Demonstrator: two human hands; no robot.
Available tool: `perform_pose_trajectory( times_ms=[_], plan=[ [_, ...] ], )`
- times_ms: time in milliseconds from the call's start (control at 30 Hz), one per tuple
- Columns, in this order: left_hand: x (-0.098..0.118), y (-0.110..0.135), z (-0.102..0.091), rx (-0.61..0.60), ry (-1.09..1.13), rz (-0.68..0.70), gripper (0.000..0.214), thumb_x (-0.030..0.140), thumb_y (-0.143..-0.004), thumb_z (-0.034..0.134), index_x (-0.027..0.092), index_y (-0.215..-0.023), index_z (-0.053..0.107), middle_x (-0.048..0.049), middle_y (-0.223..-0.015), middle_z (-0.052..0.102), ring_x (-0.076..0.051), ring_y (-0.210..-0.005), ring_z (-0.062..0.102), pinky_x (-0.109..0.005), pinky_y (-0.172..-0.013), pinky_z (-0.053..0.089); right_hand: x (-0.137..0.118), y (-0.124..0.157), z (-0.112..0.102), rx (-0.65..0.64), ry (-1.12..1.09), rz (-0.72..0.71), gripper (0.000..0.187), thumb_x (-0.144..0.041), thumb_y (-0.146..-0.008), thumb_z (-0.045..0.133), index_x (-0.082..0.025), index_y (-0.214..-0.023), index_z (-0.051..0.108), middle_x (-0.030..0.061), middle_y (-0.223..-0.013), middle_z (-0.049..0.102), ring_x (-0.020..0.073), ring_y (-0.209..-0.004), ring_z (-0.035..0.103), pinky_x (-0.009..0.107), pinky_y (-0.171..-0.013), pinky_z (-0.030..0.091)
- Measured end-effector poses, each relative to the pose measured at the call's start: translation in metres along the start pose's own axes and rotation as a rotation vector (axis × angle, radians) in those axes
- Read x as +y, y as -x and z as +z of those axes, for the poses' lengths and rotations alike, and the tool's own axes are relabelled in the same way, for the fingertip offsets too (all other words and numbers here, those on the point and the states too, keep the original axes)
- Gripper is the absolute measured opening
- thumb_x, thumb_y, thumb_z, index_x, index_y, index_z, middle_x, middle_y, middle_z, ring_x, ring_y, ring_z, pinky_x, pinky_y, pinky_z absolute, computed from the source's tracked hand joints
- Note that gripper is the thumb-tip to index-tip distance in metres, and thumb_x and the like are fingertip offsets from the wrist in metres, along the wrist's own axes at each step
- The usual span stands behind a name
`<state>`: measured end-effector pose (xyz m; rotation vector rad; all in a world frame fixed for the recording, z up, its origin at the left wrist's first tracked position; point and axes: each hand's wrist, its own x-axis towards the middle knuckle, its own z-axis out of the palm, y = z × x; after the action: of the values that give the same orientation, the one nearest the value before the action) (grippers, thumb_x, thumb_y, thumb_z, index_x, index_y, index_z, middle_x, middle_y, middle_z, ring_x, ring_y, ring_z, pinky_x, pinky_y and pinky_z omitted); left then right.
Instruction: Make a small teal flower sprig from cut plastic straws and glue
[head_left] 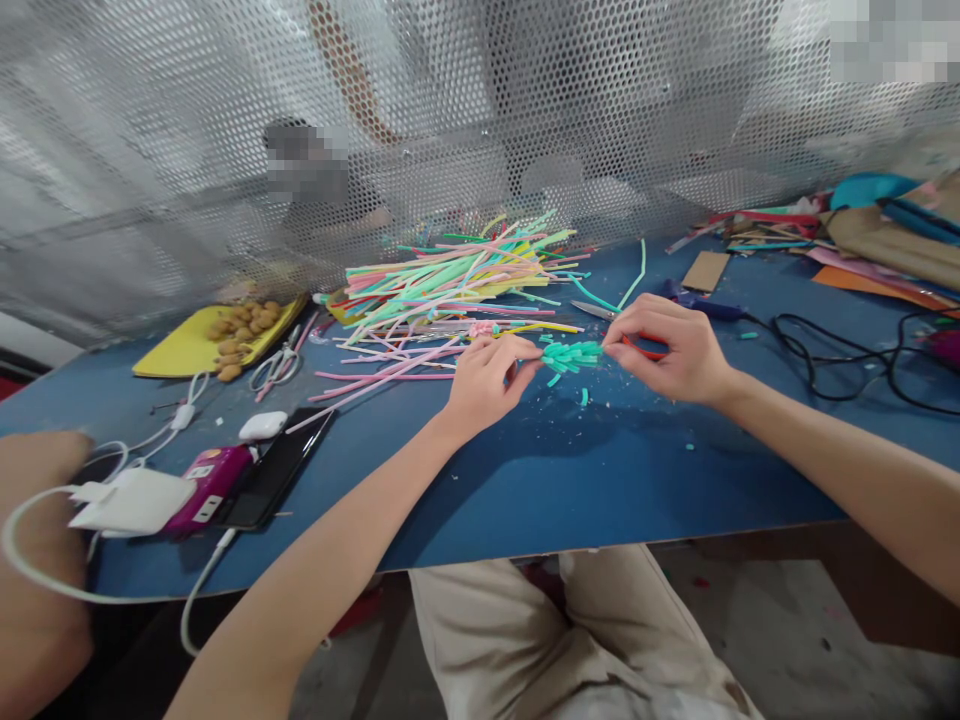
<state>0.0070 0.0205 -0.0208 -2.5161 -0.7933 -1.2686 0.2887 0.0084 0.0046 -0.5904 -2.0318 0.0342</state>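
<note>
A small bunch of teal fuzzy pipe cleaner pieces (570,357) is stretched between my two hands above the blue table. My left hand (491,380) is closed in a pinch on its left end. At the other end, my right hand (667,345) pinches the tip with thumb and finger. Scissors (596,311) with a red handle show behind and under my right hand; whether that hand also bears them, I cannot tell. Short teal scraps (585,397) lie below the bunch. Behind my hands spreads a pile of long pastel pipe cleaners (457,275).
At left are a yellow tray (176,345) with round brown items, a black phone (281,480), a magenta power block (210,485) and white cables. A blue-handled tool (709,303) with a black cord (817,370) lies right. Perforated metal mesh (450,100) stands behind. Another person's arm (45,560) is far left.
</note>
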Motion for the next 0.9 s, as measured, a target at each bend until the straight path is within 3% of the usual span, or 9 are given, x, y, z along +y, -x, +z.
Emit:
perform_pose_trajectory(
  times_ms=[367, 733, 900],
  plan=[
    [0.0015, -0.0007, -0.0006, -0.010, -0.003, -0.029, 0.008, 0.030, -0.100, 0.062, 0.022, -0.101, 0.063, -0.0036, -0.102, 0.079, -0.014, -0.079, 0.073, -0.032, -0.079, 0.052, -0.0010, 0.0000, -0.0003, -0.036, -0.026, -0.016, 0.008, -0.016, -0.090, 0.066, -0.025, -0.090, 0.067, 0.0018, -0.084, 0.072, 0.0179, -0.076, 0.061, 0.038, -0.077, 0.052],
    [0.0006, 0.0001, 0.0006, -0.008, -0.020, -0.030, 0.009, 0.031, -0.100, 0.063, 0.022, -0.100, 0.063, -0.0030, -0.101, 0.079, -0.011, -0.068, 0.068, -0.031, -0.076, 0.052, 0.0007, 0.0003, 0.0021, -0.026, -0.020, -0.061, 0.010, -0.014, -0.088, 0.068, -0.024, -0.090, 0.069, 0.0023, -0.085, 0.074, 0.0186, -0.077, 0.063, 0.038, -0.076, 0.053],
    [0.0018, -0.0011, -0.0003, 0.005, 0.005, -0.010, 0.007, 0.029, -0.099, 0.064, 0.022, -0.100, 0.062, -0.0021, -0.101, 0.078, -0.009, -0.059, 0.062, -0.029, -0.073, 0.051, 0.0017, 0.0016, 0.0019, -0.005, 0.019, -0.003, 0.007, -0.018, -0.088, 0.069, -0.025, -0.089, 0.070, 0.0020, -0.082, 0.073, 0.0186, -0.074, 0.061, 0.038, -0.072, 0.052]
  ],
)
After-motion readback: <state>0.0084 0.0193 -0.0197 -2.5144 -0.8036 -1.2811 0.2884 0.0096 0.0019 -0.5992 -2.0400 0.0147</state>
